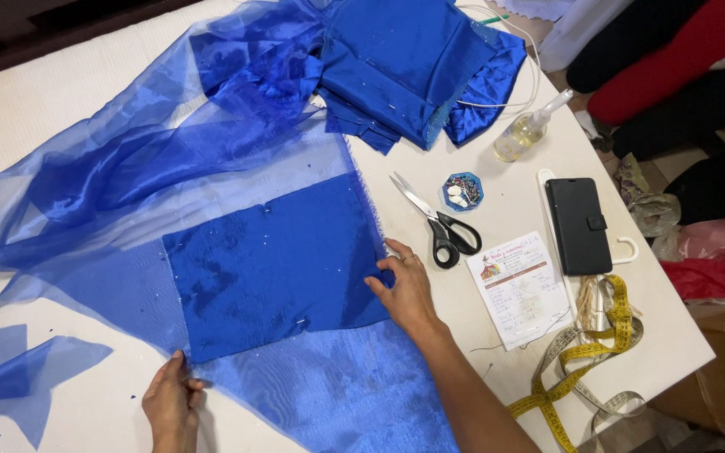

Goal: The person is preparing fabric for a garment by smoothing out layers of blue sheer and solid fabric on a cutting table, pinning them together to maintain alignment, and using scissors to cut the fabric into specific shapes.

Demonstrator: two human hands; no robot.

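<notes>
1. The right hand pinches the right edge of a dark blue satin panel, thumb and forefinger closed on the cloth, the other fingers lying loosely over it
2. The left hand rests at the panel's lower left corner; its fingertips touch the fabric edge, but whether that grip is closed on the cloth or only pressing it flat cannot be told
3. The panel lies flat in the middle of the white bench, on top of a wide sheet of sheer blue organza that spreads left and runs under it
4. A pin seems to sit near the panel's lower edge; a careless slide of either hand there could likely prick a finger
5. The sheer layer is slippery, so a tug from one corner alone may well skew the panel or ruck the organza beneath
6. Black-handled scissors lie just beside the right hand, with a small pin box near; an outward sweep of the wrist could knock them
7. A yellow tape measure trails off the bench edge and might slip down
</notes>
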